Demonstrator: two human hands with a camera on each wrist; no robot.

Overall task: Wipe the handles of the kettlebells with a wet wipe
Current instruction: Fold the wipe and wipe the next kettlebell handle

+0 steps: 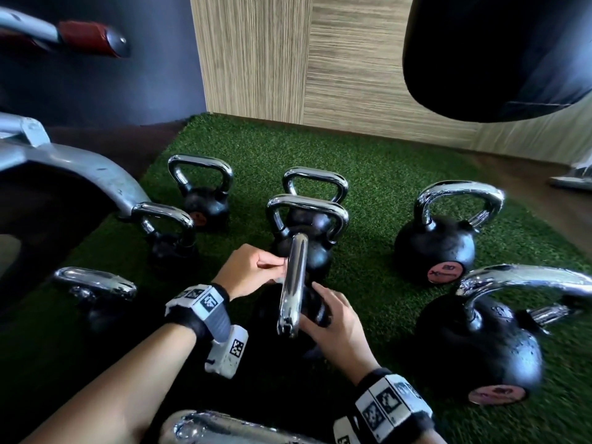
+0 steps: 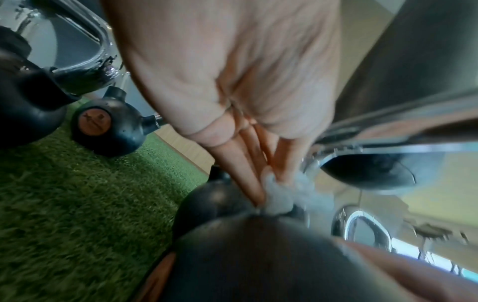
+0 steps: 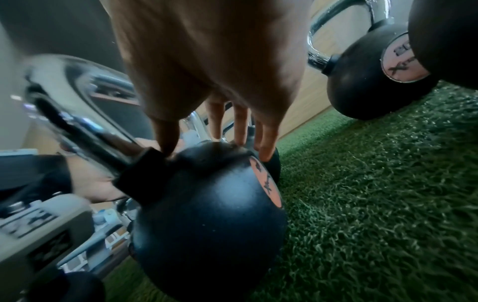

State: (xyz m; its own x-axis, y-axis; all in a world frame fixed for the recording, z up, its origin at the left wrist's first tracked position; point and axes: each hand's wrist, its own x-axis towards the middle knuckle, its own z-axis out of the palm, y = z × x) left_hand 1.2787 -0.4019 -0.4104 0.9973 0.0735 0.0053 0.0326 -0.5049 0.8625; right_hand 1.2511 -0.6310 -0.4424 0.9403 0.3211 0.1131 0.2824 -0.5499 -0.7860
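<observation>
A black kettlebell [image 1: 312, 302] stands on green turf at centre, its chrome handle [image 1: 293, 283] pointing toward me. My left hand [image 1: 278, 269] pinches a bunched white wet wipe [image 2: 279, 194] between thumb and fingers and holds it against the handle's left side, low near the ball [image 2: 245, 255]. In the head view the wipe is almost hidden by the fingers. My right hand [image 1: 330, 312] rests on the ball [image 3: 207, 214] with straight, spread fingers [image 3: 240, 130], the thumb at the foot of the handle [image 3: 77, 122].
Several other chrome-handled kettlebells stand around on the turf [image 1: 368, 174]: two behind [image 1: 315, 184], big ones at right [image 1: 448, 232] [image 1: 480, 341], smaller ones at left [image 1: 169, 232]. A grey machine frame [image 1: 80, 168] is at left. A black punching bag [image 1: 496, 52] hangs upper right before a wood wall.
</observation>
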